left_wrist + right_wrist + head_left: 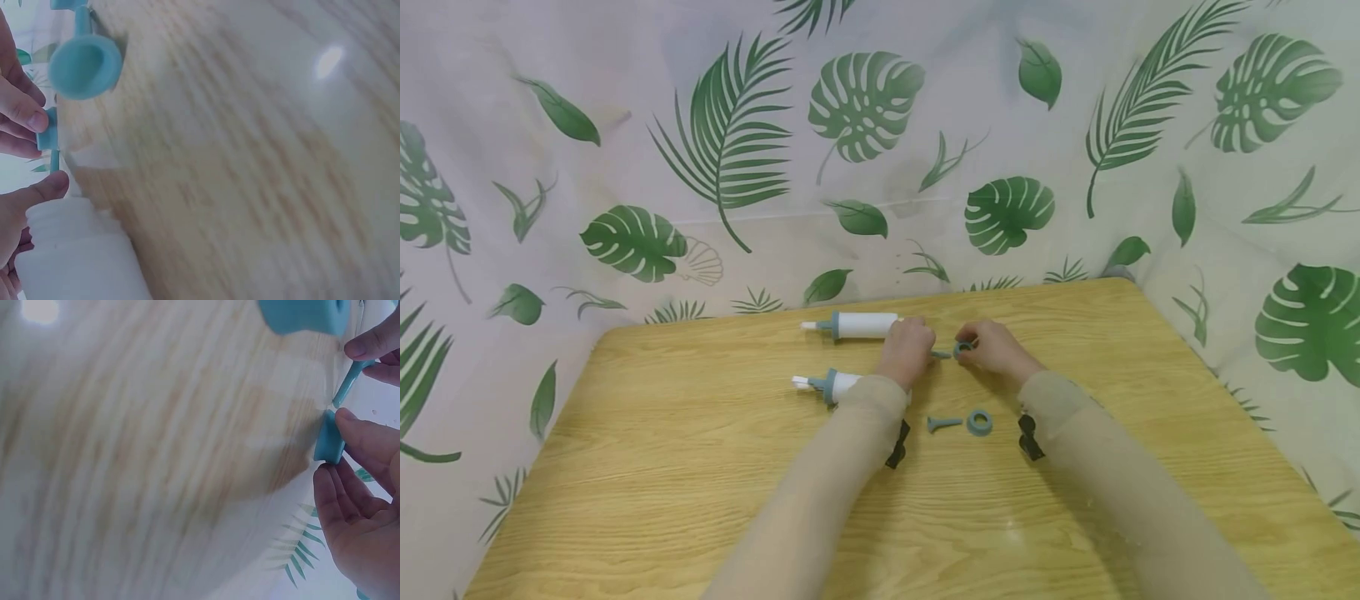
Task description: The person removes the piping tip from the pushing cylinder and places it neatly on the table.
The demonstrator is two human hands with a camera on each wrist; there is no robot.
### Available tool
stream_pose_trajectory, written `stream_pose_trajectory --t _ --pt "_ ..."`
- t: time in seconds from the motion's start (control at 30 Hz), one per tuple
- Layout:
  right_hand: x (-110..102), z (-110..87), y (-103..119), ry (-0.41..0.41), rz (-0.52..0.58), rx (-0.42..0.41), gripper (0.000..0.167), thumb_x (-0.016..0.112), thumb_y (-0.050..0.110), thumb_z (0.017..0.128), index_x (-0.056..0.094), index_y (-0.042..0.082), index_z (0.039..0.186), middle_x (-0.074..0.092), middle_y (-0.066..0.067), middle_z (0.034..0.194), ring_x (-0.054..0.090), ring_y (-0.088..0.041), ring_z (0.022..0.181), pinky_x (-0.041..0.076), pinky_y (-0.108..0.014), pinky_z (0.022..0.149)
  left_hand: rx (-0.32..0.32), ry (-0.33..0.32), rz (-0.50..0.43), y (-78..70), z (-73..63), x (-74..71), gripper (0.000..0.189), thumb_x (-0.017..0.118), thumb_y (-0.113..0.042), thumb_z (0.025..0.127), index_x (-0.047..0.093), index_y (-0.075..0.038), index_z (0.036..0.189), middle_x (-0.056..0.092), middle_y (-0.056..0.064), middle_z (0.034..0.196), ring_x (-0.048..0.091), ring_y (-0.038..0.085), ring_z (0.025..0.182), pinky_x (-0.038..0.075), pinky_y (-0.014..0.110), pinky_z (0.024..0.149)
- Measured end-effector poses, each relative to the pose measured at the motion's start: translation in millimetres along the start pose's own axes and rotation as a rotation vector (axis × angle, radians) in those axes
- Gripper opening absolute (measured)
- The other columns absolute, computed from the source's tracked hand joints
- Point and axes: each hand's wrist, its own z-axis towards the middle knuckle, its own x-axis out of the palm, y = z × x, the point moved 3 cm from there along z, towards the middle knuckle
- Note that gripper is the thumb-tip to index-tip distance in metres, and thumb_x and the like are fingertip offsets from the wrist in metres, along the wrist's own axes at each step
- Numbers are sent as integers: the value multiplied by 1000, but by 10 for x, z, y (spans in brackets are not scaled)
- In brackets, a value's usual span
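My left hand (908, 346) pinches a slim teal nozzle (942, 355) between thumb and fingers. Just to its right, my right hand (996, 348) holds a teal ring collar (962, 348) by its rim. In the right wrist view the nozzle's thin end (344, 390) points at the ring (329, 437), close beside it. A white bottle (81, 256) with a threaded neck lies near the left hand. Nearer the front, a second teal nozzle (943, 424), with a flared end, and a second ring (980, 422) lie side by side on the table.
Two white cylinders lie on the wooden table (700, 467), a far one (868, 325) and a near one (846, 386), each with a teal flange and white tip pointing left. The left forearm partly covers the near one. A leaf-printed cloth (880, 192) hangs behind the table's far edge.
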Motion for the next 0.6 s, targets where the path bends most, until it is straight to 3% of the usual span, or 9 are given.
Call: stream_pose_trajectory --t 0.27,0.47,0.6 --pt "8 24 12 -10 -37 -22 35 68 6 86 59 -9 117 61 -24 113 59 -37 103 49 -46 88 -26 19 -22 28 -40 4 21 74 -34 83 73 -17 96 58 -2 94 55 15 90 45 28 78" --pt "-40 -52 72 -5 -5 -8 41 69 11 87 56 -8 122 58 -24 120 56 -39 108 48 -48 90 -47 -80 -102 131 -108 -72 24 77 -37 79 71 -14 87 59 -3 86 56 13 81 46 27 72" --pt "-103 -165 92 -25 -31 -36 42 68 13 89 56 -8 123 57 -25 122 54 -41 110 46 -51 92 -52 -190 -205 299 -264 -207 28 77 -38 77 72 -11 84 58 -2 78 56 13 72 46 24 66"
